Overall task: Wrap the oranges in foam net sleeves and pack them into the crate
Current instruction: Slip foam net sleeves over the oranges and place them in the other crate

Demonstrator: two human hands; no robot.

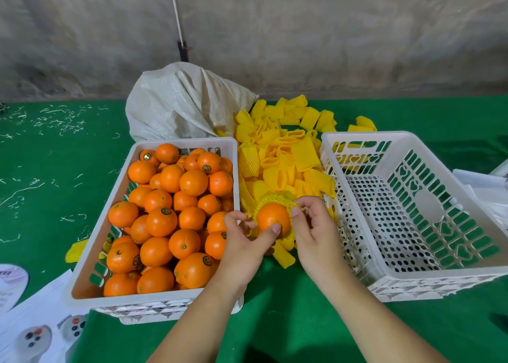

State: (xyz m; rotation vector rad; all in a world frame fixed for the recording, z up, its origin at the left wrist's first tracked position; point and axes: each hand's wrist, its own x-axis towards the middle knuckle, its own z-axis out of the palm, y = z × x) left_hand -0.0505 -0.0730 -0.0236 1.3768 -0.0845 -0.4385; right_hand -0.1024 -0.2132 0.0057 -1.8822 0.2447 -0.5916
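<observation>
Between the two crates I hold one orange (270,214) that sits partly inside a yellow foam net sleeve (275,198). My left hand (244,241) grips the orange, thumb pressed on its front. My right hand (313,225) pinches the sleeve's rim at the orange's right side. A white crate (90,255) on the left is heaped with several bare oranges (170,211). The white perforated crate (354,181) on the right holds no oranges.
A pile of loose yellow sleeves (286,153) spills from a white woven sack (178,101) behind the crates. Everything lies on a green cloth (55,170). Printed papers (35,316) lie at the near left, white bags (489,189) at the far right.
</observation>
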